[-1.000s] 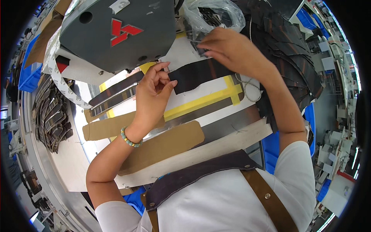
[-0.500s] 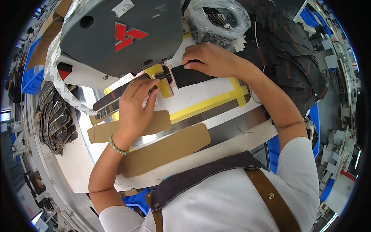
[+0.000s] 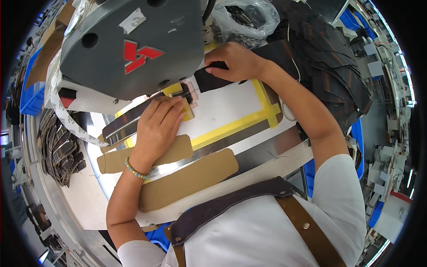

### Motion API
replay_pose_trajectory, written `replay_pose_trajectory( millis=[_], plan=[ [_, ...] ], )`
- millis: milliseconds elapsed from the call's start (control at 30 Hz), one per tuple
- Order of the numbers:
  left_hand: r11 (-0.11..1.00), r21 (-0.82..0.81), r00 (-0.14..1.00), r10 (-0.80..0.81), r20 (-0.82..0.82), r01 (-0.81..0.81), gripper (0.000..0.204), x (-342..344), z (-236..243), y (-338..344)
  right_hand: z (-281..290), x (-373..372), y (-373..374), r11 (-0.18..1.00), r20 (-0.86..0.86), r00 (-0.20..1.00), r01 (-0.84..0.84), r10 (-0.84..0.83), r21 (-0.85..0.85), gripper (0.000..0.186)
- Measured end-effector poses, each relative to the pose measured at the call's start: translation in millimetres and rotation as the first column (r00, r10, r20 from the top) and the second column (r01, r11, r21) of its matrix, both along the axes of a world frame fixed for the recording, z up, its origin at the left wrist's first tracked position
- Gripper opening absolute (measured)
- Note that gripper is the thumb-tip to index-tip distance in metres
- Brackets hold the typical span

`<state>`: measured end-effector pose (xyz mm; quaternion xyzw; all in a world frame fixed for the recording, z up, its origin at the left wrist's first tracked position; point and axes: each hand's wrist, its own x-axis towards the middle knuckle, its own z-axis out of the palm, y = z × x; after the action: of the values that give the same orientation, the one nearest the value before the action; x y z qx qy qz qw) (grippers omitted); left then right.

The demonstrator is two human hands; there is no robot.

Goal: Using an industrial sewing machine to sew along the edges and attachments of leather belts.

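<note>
A soft black fabric strip is held by the right hand, its upper edge pinched closely between thumb and fingers, with its free left end just beside the small dark metal fitting under the front of the large grey machine head. The left hand is laid palm down with fingers together at the yellow plate beside that fitting; whether anything is gripped under its fingertips cannot be made out, since they are turned away from view. Presenting the strip to the fitting is judged to be the step in hand. For this to be done well, the free end should be brought in flat and square, as the fabric looks limp and is bunched slightly where it is pinched; a fold there could be carried into the fitting. Light, even tension is better than a hard pull, and the lower edge may be lined up by eye against the white work surface, bordered by yellow tape. The left fingertips are very near the metal parts, so they are best set clear before any motion is started.
</note>
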<state>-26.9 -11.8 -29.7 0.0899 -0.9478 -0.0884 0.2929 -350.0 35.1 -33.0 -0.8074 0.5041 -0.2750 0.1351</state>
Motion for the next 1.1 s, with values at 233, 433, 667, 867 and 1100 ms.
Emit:
replay_pose_trajectory(
  millis=[233, 433, 667, 867, 1100],
  plan=[
    [0.996, 0.047, 0.996, 0.08, -0.034, -0.078, 0.03, 2.5, -7.2, -2.8, 31.9, 16.4, 3.3, 0.971, 0.043, 0.999, -0.014, 0.004, 0.24, 0.018],
    [0.996, 0.068, 0.998, 0.046, 0.052, -0.049, 0.04, 0.0, -2.3, -0.8, 16.3, 34.5, -3.7, 0.954, 0.061, 0.993, 0.077, -0.098, 0.289, 0.023],
    [0.999, 0.022, 0.972, 0.019, 0.236, -0.025, 0.049, 0.8, -0.4, -0.9, 10.5, 42.1, -3.4, 0.962, -0.02, 0.989, 0.145, -0.144, 0.234, 0.024],
    [0.999, 0.024, 0.97, 0.02, 0.242, -0.026, 0.05, -2.3, 1.7, 1.9, 13.1, 42.3, -4.3, 0.957, -0.031, 0.985, 0.171, -0.169, 0.233, 0.024],
    [0.997, 0.07, 0.969, 0.026, 0.247, -0.044, 0.055, -4.1, 3.5, 3.3, 10.9, 43.7, -4.6, 0.955, -0.031, 0.982, 0.19, -0.188, 0.228, 0.025]
  ],
)
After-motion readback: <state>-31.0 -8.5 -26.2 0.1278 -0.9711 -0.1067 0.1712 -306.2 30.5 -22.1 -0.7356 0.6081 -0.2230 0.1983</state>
